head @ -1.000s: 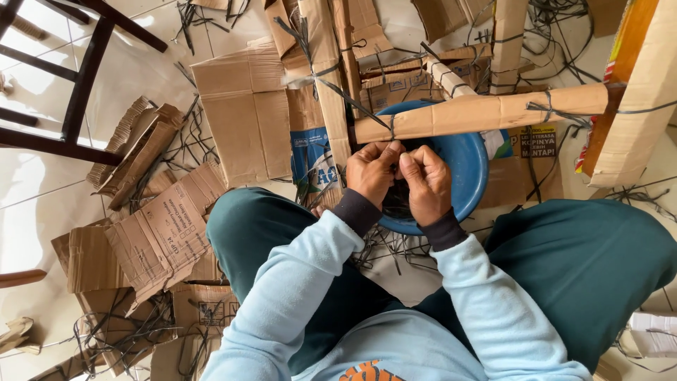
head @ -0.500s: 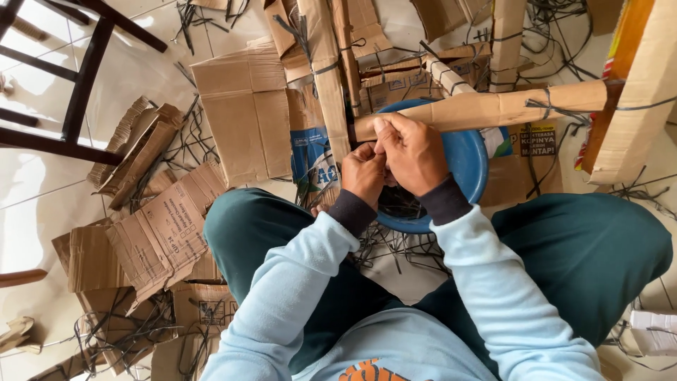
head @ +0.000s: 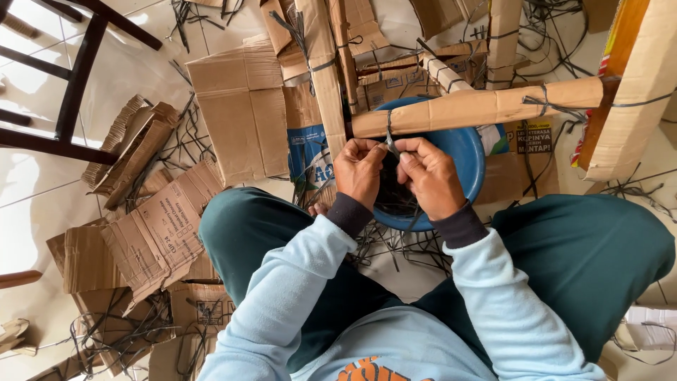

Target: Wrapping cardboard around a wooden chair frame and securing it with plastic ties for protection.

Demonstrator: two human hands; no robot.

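Both hands pinch a dark strap looped round a cardboard roll.

The left hand [head: 358, 171] and right hand [head: 431, 176] grip the thin grey strap [head: 388, 134] encircling the tan, creased cardboard roll [head: 479, 107], which lies across the blue basin [head: 469, 159].

both hands pinch dark strap [head: 388, 134] looped around cardboard roll [head: 479, 106], above blue basin [head: 468, 164].

Flattened cardboard sheets [head: 243, 106] lie spread over the pale tiled floor [head: 42, 204]; loose dark strap offcuts [head: 127, 331] tangle among them. A dark wooden chair frame [head: 67, 92] stands at the upper left.
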